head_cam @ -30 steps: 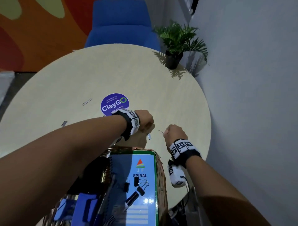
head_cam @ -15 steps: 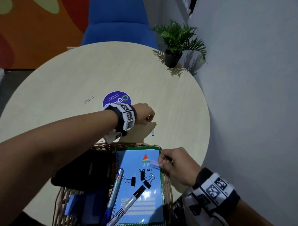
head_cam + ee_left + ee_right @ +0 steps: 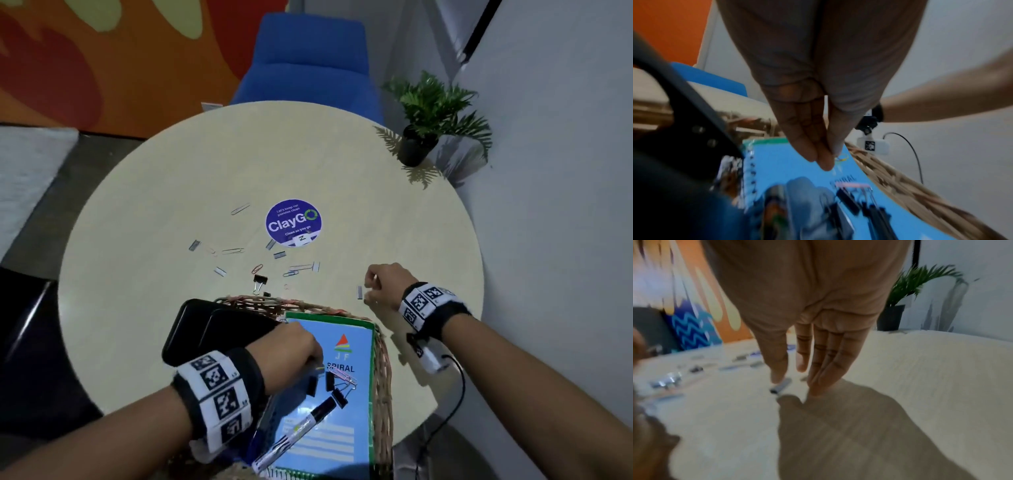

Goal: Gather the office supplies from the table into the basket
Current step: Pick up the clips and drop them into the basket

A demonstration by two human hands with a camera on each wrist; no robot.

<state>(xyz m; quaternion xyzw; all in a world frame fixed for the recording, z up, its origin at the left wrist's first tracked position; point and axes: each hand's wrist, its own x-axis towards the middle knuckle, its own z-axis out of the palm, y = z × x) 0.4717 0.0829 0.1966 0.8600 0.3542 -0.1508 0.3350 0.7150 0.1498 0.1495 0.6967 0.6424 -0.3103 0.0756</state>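
Observation:
A wicker basket (image 3: pixel 382 377) at the table's near edge holds a blue spiral notebook (image 3: pixel 352 404), binder clips (image 3: pixel 329 382), a pink paper clip (image 3: pixel 342 375) and a marker (image 3: pixel 298 431). My left hand (image 3: pixel 317 363) hovers over the notebook, thumb and fingers (image 3: pixel 824 164) pressed together on a yellow paper clip (image 3: pixel 841 158). My right hand (image 3: pixel 368 291) is out on the table, right of the basket. Its thumb and straight fingers (image 3: pixel 818 386) stand apart just above a grey staple strip (image 3: pixel 781 387), holding nothing.
Several paper clips, staple strips and a black binder clip (image 3: pixel 259 281) lie scattered near a purple ClayGo sticker (image 3: pixel 293 222). A black case (image 3: pixel 212 329) leans in the basket's left side. A potted plant (image 3: pixel 421 137) stands at the far right edge, a blue chair (image 3: pixel 308 61) behind the table.
The hands swapped places. My left hand came back from the table to above the notebook with a yellow clip. My right hand left the basket and reached out to the staple strip.

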